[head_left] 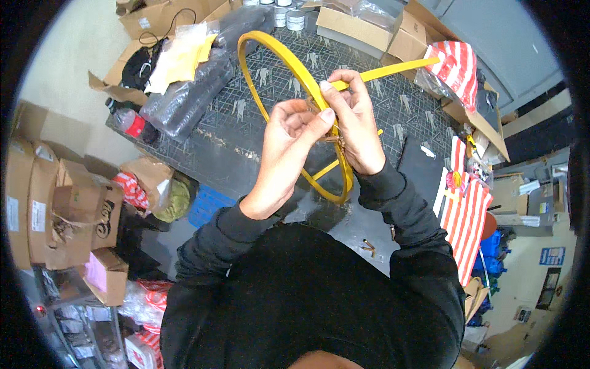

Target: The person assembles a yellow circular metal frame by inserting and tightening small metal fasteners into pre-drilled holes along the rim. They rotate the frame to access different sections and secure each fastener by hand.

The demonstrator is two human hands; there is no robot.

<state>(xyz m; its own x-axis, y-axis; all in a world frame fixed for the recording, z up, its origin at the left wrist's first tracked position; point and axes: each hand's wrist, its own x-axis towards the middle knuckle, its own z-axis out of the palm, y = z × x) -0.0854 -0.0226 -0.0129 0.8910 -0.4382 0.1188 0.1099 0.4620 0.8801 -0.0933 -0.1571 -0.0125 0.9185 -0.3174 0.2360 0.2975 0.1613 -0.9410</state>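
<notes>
A long yellow strap is bent into a large loop above the dark worktable. My left hand pinches it with thumb and fingers where its lengths meet. My right hand grips the same spot from the other side, thumb and fingertips closed on the strap. One straight end runs off to the upper right; the lower part of the loop hangs below my hands. Something small and brownish shows between my hands, partly hidden by the fingers, and I cannot make out what it is.
On the patterned table lie plastic-wrapped black rolls, a dark-drink bottle and yellow sheets. Tins and open cartons line the back. Red-and-white striped cloth lies at right; cardboard boxes stack at left.
</notes>
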